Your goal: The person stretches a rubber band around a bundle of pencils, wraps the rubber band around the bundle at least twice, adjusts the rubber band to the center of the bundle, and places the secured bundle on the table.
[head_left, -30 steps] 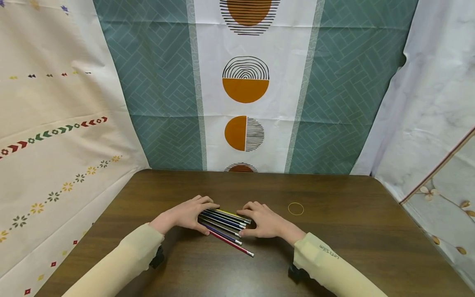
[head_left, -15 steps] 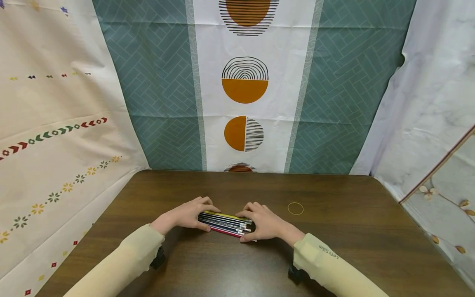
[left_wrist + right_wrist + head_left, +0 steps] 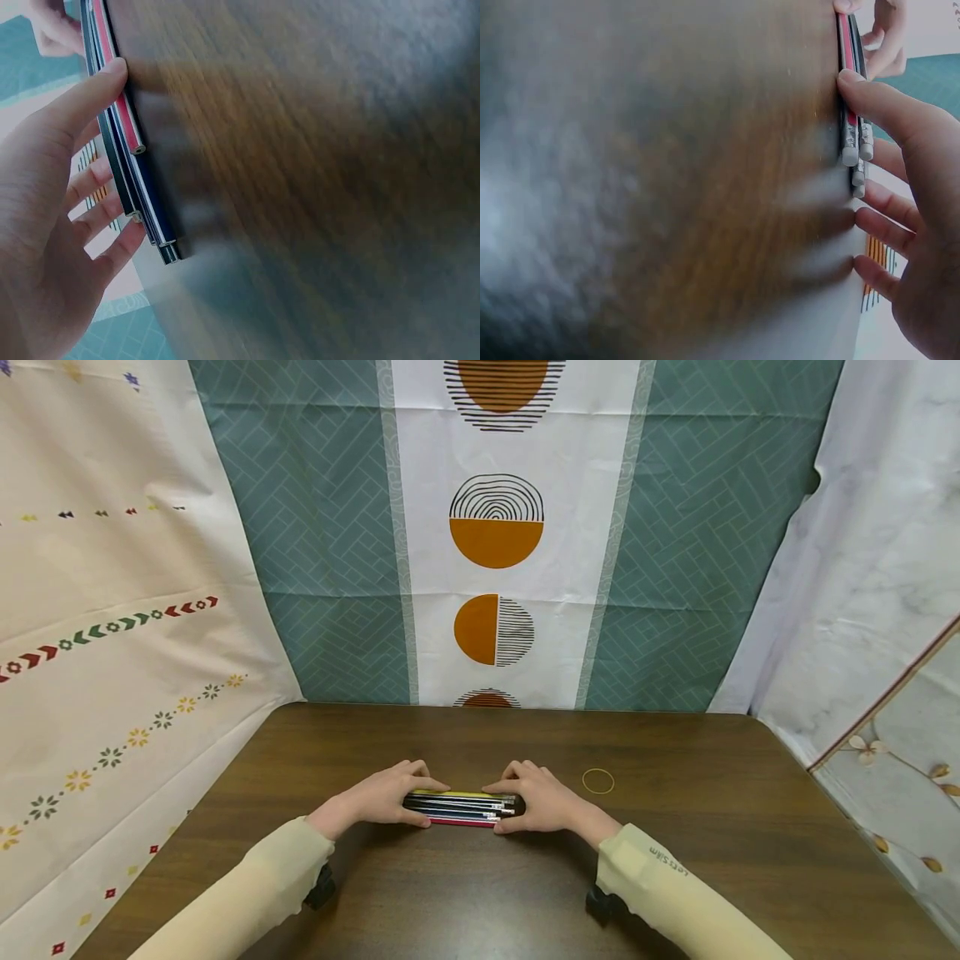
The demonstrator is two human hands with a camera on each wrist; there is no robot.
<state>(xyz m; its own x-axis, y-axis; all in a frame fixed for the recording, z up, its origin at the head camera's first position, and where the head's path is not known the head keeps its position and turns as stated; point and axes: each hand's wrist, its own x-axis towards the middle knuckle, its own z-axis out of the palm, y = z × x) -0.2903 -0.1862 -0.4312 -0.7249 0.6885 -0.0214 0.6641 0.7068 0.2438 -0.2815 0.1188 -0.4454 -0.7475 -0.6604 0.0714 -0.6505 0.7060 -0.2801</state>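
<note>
Several pencils (image 3: 459,810) lie side by side in a compact bundle on the brown table, running left to right. A yellow one (image 3: 468,794) is along the far side and a red one (image 3: 465,822) along the near side; dark ones fill the middle. My left hand (image 3: 384,794) grips the left end, thumb on the near side and fingers on the far side. My right hand (image 3: 546,800) holds the right end the same way. In the right wrist view, white erasers (image 3: 850,156) show at uneven lengths; unsharpened ends (image 3: 138,150) are staggered in the left wrist view.
A thin yellow rubber band (image 3: 598,769) lies on the table (image 3: 480,893) beyond my right hand. Patterned cloths hang behind the table (image 3: 337,568) and along both sides. A dark wrist device shows under each sleeve.
The pencils were fanned out, with the red and a blue one apart at the near side. They are now gathered together and turned from slanting to nearly level; the right hand has shifted slightly right.
</note>
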